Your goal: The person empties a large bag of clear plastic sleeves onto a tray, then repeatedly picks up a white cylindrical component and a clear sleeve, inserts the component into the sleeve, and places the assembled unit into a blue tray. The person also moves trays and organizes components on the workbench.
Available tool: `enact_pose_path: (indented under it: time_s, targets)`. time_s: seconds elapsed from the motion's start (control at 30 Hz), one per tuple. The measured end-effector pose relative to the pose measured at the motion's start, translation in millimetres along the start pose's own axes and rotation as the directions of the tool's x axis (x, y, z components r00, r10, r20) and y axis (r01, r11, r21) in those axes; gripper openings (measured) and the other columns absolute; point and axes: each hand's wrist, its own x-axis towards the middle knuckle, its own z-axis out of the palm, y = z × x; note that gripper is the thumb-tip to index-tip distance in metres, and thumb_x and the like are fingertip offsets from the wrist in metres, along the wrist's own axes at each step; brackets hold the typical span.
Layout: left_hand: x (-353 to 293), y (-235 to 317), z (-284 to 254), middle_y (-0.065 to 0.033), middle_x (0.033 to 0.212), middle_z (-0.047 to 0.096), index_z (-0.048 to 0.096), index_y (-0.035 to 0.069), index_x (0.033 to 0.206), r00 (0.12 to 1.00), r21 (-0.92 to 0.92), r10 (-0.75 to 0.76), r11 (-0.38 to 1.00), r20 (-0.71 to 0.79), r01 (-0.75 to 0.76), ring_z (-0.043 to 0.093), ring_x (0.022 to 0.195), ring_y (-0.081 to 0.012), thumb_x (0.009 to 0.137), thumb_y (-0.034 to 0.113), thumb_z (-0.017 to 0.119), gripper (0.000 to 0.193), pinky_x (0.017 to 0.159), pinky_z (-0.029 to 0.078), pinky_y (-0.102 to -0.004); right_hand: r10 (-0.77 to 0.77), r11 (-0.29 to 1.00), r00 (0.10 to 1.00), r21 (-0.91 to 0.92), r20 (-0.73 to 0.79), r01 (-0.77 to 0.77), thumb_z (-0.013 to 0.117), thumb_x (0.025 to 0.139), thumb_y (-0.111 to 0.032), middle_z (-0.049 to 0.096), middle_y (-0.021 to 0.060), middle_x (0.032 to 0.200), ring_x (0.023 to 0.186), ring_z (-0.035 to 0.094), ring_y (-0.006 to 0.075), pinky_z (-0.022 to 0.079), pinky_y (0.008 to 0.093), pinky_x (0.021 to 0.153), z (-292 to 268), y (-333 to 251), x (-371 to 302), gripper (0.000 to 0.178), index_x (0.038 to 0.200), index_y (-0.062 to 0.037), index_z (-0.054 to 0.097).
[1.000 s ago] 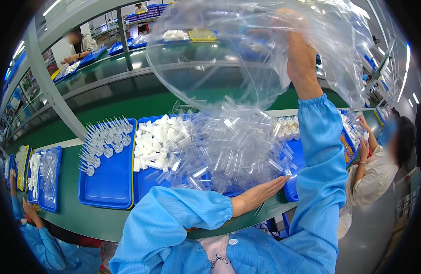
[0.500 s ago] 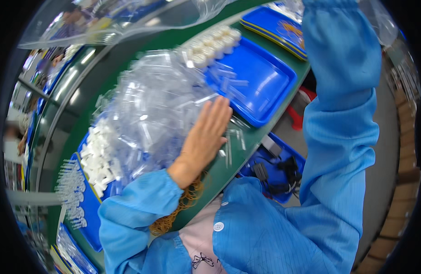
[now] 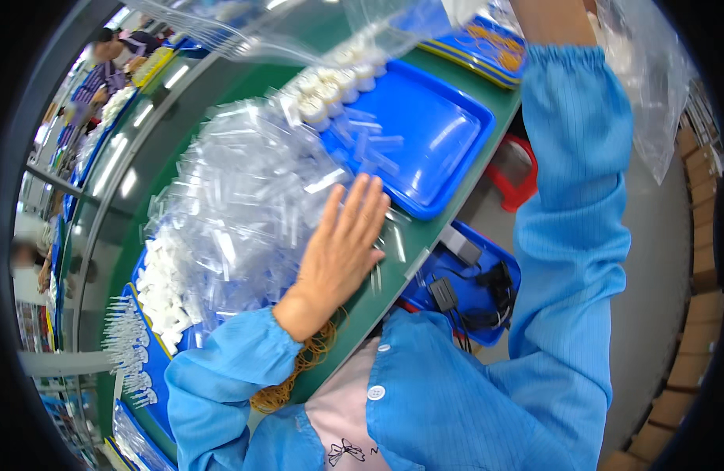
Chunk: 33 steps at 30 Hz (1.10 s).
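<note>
My left hand (image 3: 338, 247) lies palm down, fingers stretched out, against the near edge of a large heap of clear plastic tubes (image 3: 244, 188). Beside its fingertips is a blue tray (image 3: 432, 133) with a few clear tubes at its left end. My right arm reaches up to the top edge, where only the wrist of my right hand (image 3: 554, 22) shows; its fingers are out of the picture. Next to that wrist hangs a clear plastic bag (image 3: 648, 94). More clear plastic sheeting (image 3: 299, 47) stretches along the top.
White round parts (image 3: 322, 98) stand in rows behind the tray. White plastic pieces (image 3: 162, 290) and racked clear parts (image 3: 126, 345) lie at left. Rubber bands (image 3: 299, 369) sit by my left forearm. Below the table edge are a blue bin (image 3: 487, 314) with cables and a red stool (image 3: 515, 177).
The right sleeve has come lower, so the bare wrist now shows. The clear bag beside it hangs further into view. My left hand stays on the heap, slightly shifted.
</note>
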Motion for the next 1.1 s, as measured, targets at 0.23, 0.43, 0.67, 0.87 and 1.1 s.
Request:
enact_pose_path:
  time_s: [0.23,0.43,0.67,0.87,1.1]
  targets:
    - [-8.9,-6.7,13.0,-0.0179,0.149,0.028,0.036,0.003,0.141,0.994,0.026,0.015,1.000,-0.106,-0.012,0.020,0.141,-0.0313,0.081,0.053,0.057,0.081,0.116,0.012,-0.0485,-0.008,0.945,0.912,-0.301,-0.410,-0.127,0.045,0.099,-0.023,0.061,0.0103,0.113,0.107,0.058,0.0199,0.046,0.0338,0.098,52.9,31.4,9.3,0.036,0.129,-0.0041,0.052]
    - [-47.9,-13.1,-40.3,-0.0182,0.142,0.039,0.044,0.002,0.135,0.923,-0.247,0.073,0.953,-0.378,-0.176,0.033,0.135,-0.0309,0.081,0.048,0.061,0.073,0.114,0.019,-0.0482,0.010,0.935,0.988,-0.348,-0.151,-0.063,0.042,0.100,-0.022,0.057,0.0125,0.113,0.111,0.054,0.0228,0.039,0.0361,0.106,64.9,39.3,33.4,0.038,0.131,-0.0007,0.049]
    - [-179.8,-132.9,-127.3,-0.0125,0.142,0.040,0.030,0.010,0.145,0.748,-0.992,-0.658,-0.018,-0.084,-0.127,0.046,0.126,-0.0288,0.084,0.027,0.067,0.073,0.101,0.042,-0.0402,0.045,0.994,0.999,-0.102,-0.031,-0.048,0.044,0.100,-0.021,0.059,0.0122,0.115,0.111,0.054,0.0220,0.040,0.0332,0.103,184.3,72.9,68.2,0.033,0.124,0.0005,0.053]
    - [-272.8,-212.5,-185.7,-0.0252,0.151,0.016,0.004,0.007,0.149,0.666,-0.784,-0.732,-0.327,-0.144,-0.528,0.020,0.138,-0.0439,0.064,0.076,0.061,0.123,0.104,0.025,-0.0672,0.327,0.945,0.663,-0.218,0.673,-0.245,0.044,0.099,-0.032,0.062,0.0112,0.115,0.112,0.055,0.0157,0.042,0.0252,0.093,360.3,109.7,50.2,0.039,0.122,-0.0041,0.057]
    - [-395.3,-211.6,-279.9,-0.0211,0.142,0.026,0.025,0.008,0.139,0.531,-0.841,-0.797,-0.054,-0.289,-0.538,0.027,0.131,-0.0432,0.076,0.060,0.062,0.090,0.101,0.031,-0.0595,0.120,0.982,0.046,-0.112,0.992,-0.155,0.048,0.096,-0.038,0.061,0.0107,0.116,0.111,0.056,0.0158,0.042,0.0249,0.092,541.5,72.5,-30.7,0.044,0.124,-0.0051,0.057]
